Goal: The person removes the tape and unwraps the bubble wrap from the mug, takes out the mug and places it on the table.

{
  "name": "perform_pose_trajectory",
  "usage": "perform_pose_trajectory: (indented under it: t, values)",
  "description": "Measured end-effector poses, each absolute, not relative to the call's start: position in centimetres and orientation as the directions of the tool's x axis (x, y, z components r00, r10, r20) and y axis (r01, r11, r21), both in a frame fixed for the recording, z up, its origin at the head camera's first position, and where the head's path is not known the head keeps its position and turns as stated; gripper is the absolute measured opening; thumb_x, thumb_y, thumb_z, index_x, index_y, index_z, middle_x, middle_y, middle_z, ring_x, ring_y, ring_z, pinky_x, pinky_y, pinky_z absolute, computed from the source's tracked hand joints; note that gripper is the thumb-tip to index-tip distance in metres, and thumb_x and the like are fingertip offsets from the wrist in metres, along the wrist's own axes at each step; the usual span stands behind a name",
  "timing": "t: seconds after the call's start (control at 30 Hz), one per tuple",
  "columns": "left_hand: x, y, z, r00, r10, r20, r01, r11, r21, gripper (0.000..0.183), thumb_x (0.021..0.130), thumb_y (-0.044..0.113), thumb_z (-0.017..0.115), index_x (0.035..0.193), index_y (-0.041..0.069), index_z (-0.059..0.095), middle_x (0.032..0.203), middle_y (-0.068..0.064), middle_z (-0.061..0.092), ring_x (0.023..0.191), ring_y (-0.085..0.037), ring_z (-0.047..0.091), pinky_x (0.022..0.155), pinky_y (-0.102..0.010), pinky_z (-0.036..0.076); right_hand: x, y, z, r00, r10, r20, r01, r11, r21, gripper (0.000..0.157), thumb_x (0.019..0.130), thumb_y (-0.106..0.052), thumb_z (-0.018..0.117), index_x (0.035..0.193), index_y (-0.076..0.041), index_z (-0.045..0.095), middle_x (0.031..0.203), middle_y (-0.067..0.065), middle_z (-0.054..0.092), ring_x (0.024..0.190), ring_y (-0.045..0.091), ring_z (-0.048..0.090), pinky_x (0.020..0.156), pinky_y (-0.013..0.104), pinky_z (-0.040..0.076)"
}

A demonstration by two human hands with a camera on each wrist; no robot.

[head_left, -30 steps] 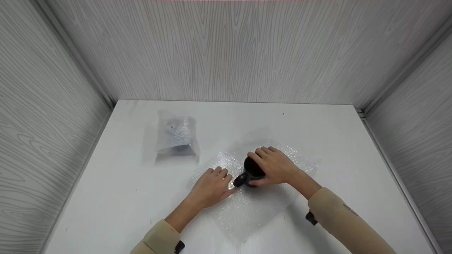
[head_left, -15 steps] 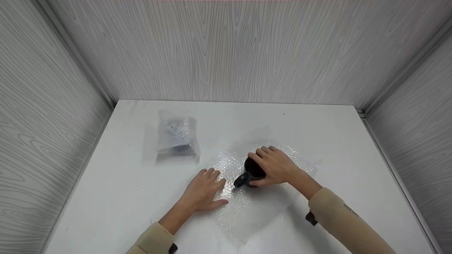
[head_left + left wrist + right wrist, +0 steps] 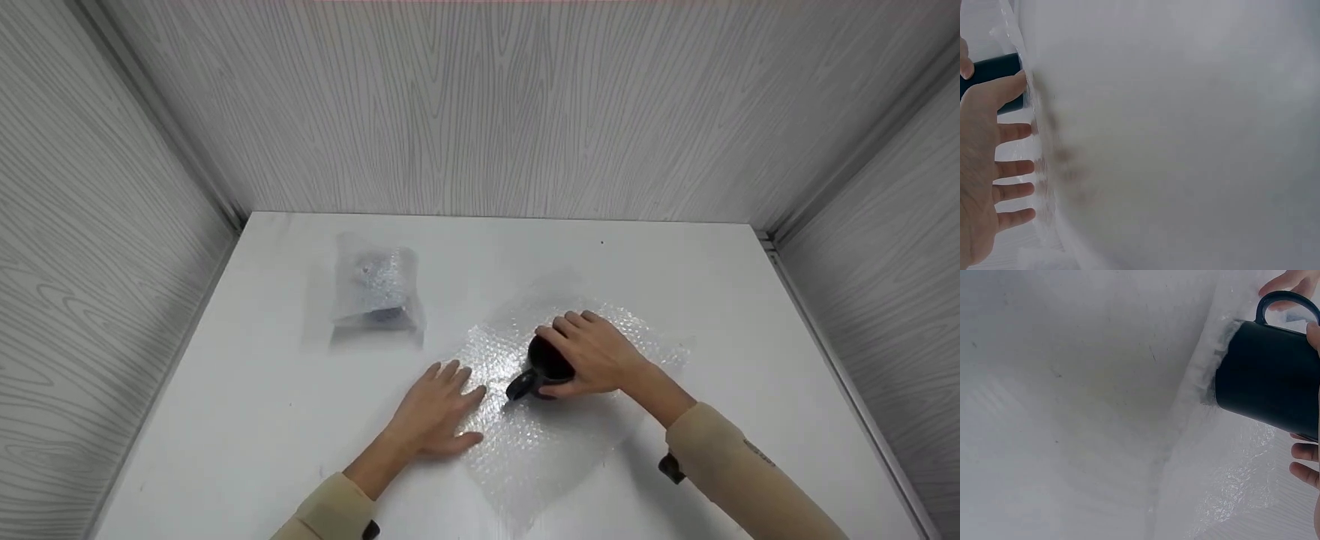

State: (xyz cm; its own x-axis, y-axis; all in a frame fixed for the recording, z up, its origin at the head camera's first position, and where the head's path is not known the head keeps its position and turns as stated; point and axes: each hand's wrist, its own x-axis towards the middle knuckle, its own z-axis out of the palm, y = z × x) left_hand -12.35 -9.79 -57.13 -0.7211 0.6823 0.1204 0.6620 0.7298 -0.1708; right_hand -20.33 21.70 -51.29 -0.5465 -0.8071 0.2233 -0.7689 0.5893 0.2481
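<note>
A dark mug [image 3: 550, 361] stands upright on a sheet of clear bubble wrap [image 3: 517, 457], its handle pointing left toward the near side. My right hand [image 3: 596, 356] grips the mug from the right, thumb on the near side and fingers over the far rim. In the right wrist view the mug's dark side [image 3: 1269, 374] and looped handle show plainly, with its base on the wrap. My left hand [image 3: 431, 412] lies with spread, straight fingers on the left edge of the wrap, apart from the mug. The left wrist view shows those fingertips [image 3: 1024, 167] touching the wrap.
A bubble-wrapped packet [image 3: 377, 289] with something dark inside lies at the back left of the white table [image 3: 225, 420]. Grey wood-grain panels [image 3: 480, 105] close off the back and both sides.
My left hand has drawn back from beside the mug's handle to the left and spread its fingers on the wrap. The mug, right hand and wrap have shifted slightly right.
</note>
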Motion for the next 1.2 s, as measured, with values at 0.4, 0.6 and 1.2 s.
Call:
perform_pose_trajectory:
  t: [0.4,0.6,1.2]
  values:
    - [-12.1,-8.7,-57.4,-0.753,0.645,0.129,0.634,0.764,-0.117,0.068,0.092,0.070,0.057,0.143,0.025,0.063,0.143,-0.015,0.065,0.136,-0.037,0.060,0.109,-0.052,0.052,-20.1,24.2,-50.0,-0.565,-0.771,0.294,-0.746,0.629,0.219,0.089,0.077,-0.081,0.072,0.135,-0.014,0.058,0.108,0.007,0.068,0.097,0.025,0.066,0.083,0.043,0.059]
    - [-11.9,-7.9,-57.3,-0.783,0.615,0.096,0.604,0.788,-0.117,0.070,0.095,0.072,0.053,0.147,0.025,0.060,0.145,-0.014,0.064,0.138,-0.036,0.059,0.111,-0.052,0.051,-20.1,25.5,-49.3,-0.601,-0.745,0.289,-0.724,0.661,0.199,0.091,0.075,-0.080,0.074,0.135,-0.012,0.059,0.109,0.009,0.069,0.097,0.027,0.067,0.085,0.045,0.061]
    - [-12.8,-5.4,-57.0,-0.823,0.561,0.094,0.550,0.827,-0.118,0.072,0.093,0.075,0.054,0.143,0.024,0.063,0.138,-0.011,0.067,0.128,-0.033,0.064,0.105,-0.050,0.054,-19.7,31.4,-47.2,-0.683,-0.675,0.280,-0.655,0.735,0.176,0.092,0.074,-0.073,0.078,0.136,-0.008,0.061,0.108,0.014,0.069,0.095,0.030,0.065,0.082,0.047,0.060]
